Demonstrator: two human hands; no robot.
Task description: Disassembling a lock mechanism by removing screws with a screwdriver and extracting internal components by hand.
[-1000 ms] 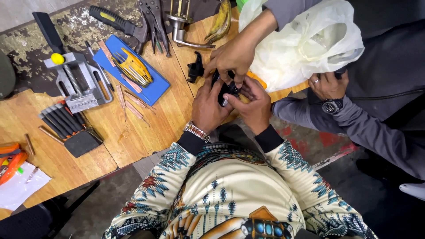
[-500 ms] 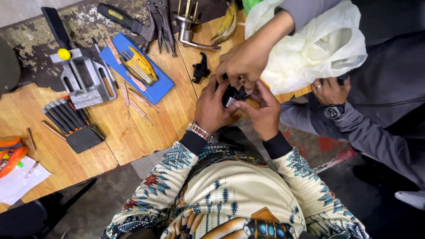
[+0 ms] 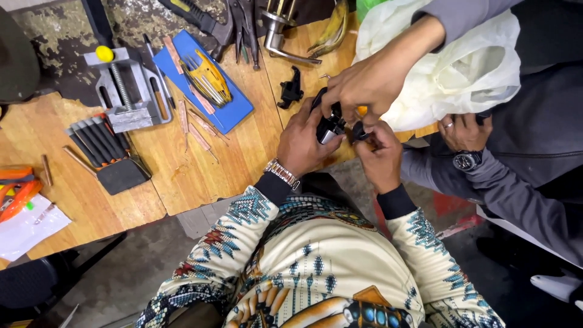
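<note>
Both hands (image 3: 340,143) together, fingers curled

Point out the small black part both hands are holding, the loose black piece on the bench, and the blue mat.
small black part (image 3: 328,126), head view, its silver-black middle.
loose black piece (image 3: 291,88), head view, its centre.
blue mat (image 3: 238,109), head view, bare lower corner.

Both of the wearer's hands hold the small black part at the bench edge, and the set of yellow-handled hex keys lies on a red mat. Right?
Not quite: the head view shows the yellow-handled hex keys on a blue mat, not red. The left hand and right hand do hold the small black part at the bench edge.
</note>
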